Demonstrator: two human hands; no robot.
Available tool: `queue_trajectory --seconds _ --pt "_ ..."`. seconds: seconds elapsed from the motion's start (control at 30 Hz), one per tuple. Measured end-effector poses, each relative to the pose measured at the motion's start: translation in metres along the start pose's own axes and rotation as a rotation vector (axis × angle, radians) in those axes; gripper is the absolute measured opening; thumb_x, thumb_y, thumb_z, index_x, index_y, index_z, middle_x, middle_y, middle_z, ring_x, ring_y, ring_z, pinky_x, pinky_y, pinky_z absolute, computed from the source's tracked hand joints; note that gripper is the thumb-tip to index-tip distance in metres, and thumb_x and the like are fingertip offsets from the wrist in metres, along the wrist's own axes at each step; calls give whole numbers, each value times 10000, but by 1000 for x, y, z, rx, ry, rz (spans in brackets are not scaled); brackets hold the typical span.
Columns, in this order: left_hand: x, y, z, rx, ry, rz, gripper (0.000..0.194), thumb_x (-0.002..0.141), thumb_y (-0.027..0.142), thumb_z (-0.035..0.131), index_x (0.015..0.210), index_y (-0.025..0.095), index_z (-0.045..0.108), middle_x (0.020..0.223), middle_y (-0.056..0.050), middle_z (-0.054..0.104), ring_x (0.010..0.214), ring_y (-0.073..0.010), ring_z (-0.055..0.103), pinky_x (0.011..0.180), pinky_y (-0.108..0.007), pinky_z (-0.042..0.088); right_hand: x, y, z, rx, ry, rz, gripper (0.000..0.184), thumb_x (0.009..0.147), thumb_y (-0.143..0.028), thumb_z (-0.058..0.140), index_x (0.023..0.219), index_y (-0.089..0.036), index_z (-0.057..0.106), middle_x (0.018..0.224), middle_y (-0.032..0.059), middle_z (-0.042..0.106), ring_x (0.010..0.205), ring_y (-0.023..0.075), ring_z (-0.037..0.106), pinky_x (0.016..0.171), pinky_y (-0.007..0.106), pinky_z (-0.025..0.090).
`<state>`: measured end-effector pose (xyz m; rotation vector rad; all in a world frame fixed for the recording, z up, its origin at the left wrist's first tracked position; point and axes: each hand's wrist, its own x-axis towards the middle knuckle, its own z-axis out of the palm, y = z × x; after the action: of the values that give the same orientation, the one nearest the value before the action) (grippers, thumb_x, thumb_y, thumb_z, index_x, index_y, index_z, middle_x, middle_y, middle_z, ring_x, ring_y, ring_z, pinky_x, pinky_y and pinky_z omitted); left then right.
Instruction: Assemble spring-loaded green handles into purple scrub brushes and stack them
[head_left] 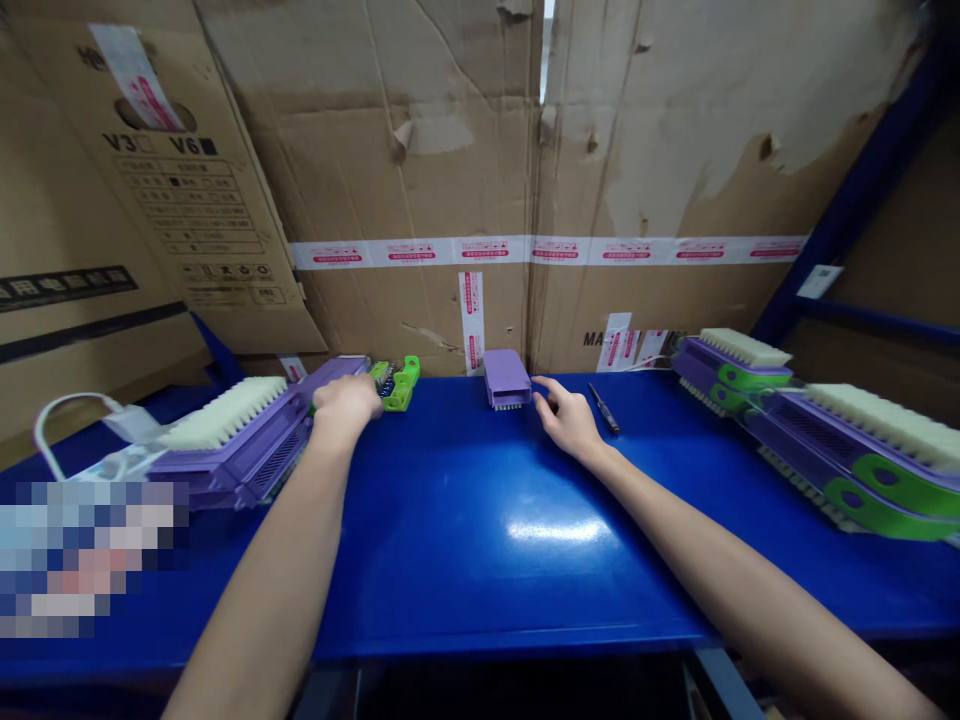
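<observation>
My left hand [346,401] reaches to the back left of the blue table [480,520]. Its fingers curl over the end of a purple brush part next to a green circuit piece [397,383], and what they grip is hidden. My right hand [568,417] lies near the back centre with fingers spread. Its fingertips are just right of a small purple brush block [507,378] with short bristles facing down. A thin dark screwdriver [604,408] lies just right of that hand.
A stack of purple brushes with cream bristles [225,440] lies at the left, beside a white cable [67,420]. More purple and green brushes [810,425] line the right side. Taped cardboard boxes [525,200] form a wall behind the table.
</observation>
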<state>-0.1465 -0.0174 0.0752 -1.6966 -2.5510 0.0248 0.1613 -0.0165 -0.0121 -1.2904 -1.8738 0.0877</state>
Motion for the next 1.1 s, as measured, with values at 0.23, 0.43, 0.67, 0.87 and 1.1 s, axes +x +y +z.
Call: queue_trajectory --seconds 0.23,0.43,0.67,0.87,1.1 --pt "-9 -2 -8 40 -442 -58 125 588 197 723 614 169 603 613 -44 672 584 -172 625 636 -281 488 0 0 -1 -9 1 0 372 887 -327 418 1190 -196 590 594 1 621 524 168 562 539 261 374" --pt "-11 1 2 -256 -725 292 305 576 427 751 601 150 625 632 -50 654 548 -126 576 543 -229 452 0 0 0 -5 5 -4 365 876 -316 433 1180 -196 595 595 -3 625 528 162 564 548 254 381" --pt "-21 43 17 -478 -780 590 417 564 529 727 673 137 632 641 -23 623 558 -100 556 528 -210 436 -3 -6 -3 50 -58 -139 272 848 -270 469 1046 -191 639 687 11 666 610 149 606 602 242 422" --pt "-25 66 34 -631 -620 731 412 637 508 676 799 130 659 659 -28 620 567 -114 554 518 -225 436 0 -3 3 -57 4 1 356 839 -236 446 1157 -180 596 1055 90 686 903 220 645 801 330 488" --pt "-23 71 41 -712 -482 799 469 686 450 644 1044 148 639 799 -40 666 656 -131 584 559 -220 443 5 6 -4 -183 200 12 444 832 -206 435 1254 -109 527 1265 174 539 1140 308 495 938 463 430"
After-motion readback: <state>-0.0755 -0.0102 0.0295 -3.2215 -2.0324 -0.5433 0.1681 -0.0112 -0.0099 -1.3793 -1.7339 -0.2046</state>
